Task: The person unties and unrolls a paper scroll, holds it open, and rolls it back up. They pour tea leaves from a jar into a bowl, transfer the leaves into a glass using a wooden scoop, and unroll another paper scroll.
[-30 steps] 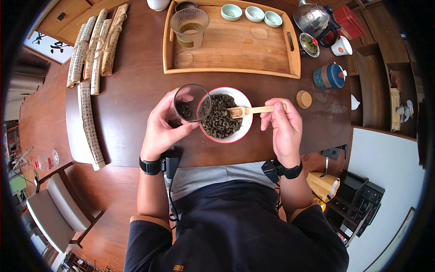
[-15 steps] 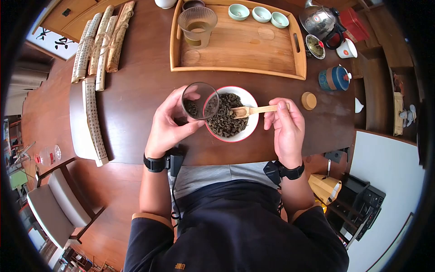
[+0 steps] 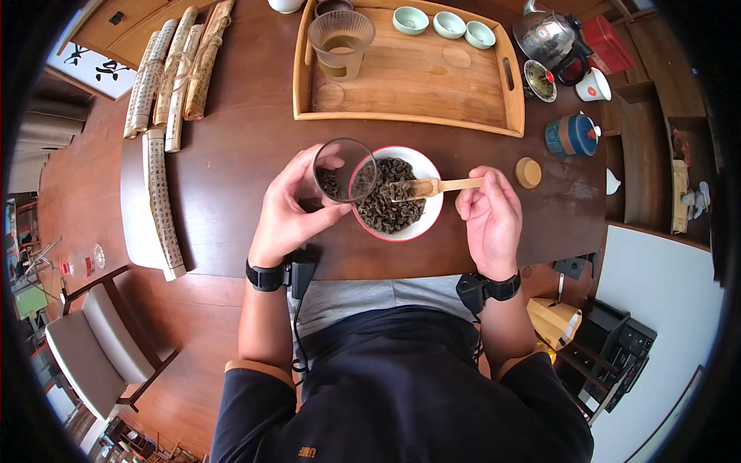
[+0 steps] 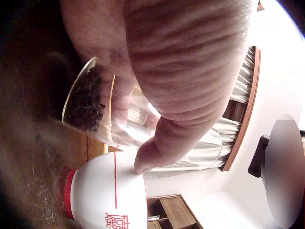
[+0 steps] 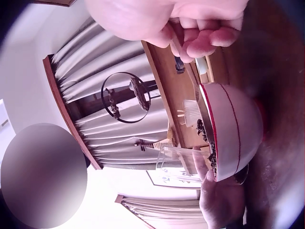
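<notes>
The left hand (image 3: pixel 289 208) grips a clear glass cup (image 3: pixel 345 171), tilted beside a white red-rimmed bowl (image 3: pixel 427 220). Dark tea leaves (image 4: pixel 86 102) lie inside the cup in the left wrist view, and the left thumb touches the bowl (image 4: pixel 107 186). More dark leaves (image 3: pixel 390 212) fill much of the bowl. Between thumb and fingers the right hand (image 3: pixel 492 220) pinches the handle of a wooden scoop (image 3: pixel 417 189), whose end is over the leaves and carries some of them. In the right wrist view the right hand (image 5: pixel 190 28) is above the bowl (image 5: pixel 236 129).
A wooden tray (image 3: pixel 409 117) with a ribbed glass pitcher (image 3: pixel 340 46) and pale green cups (image 3: pixel 411 21) lies behind the bowl. To the right are a steel kettle (image 3: pixel 540 32), a blue jar (image 3: pixel 571 135) and a round wooden lid (image 3: pixel 528 173). Bamboo scrolls (image 3: pixel 162 204) lie at left.
The scoop's end has come up from among the leaves and now shows some leaves on it. The right hand has shifted slightly; the left hand still holds the tilted cup. The head view has shifted a little.
</notes>
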Demonstrator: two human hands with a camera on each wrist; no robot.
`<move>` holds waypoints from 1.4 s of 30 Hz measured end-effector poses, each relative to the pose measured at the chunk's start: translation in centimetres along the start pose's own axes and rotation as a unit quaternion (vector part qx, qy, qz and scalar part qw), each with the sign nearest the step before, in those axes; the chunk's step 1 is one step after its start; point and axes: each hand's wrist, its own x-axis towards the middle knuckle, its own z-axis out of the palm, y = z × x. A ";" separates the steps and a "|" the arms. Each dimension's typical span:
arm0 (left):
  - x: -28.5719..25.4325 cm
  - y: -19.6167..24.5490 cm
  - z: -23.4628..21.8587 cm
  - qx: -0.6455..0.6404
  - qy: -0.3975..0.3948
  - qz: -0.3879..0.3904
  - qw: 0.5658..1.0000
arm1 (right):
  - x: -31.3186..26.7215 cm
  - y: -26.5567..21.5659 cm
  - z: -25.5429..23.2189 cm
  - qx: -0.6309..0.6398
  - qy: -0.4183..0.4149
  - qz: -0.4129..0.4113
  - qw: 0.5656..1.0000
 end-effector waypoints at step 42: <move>-0.1 0.1 -0.4 0.046 -0.022 0.049 0.997 | -2.7 -6.2 6.3 -0.234 -0.134 -0.390 0.881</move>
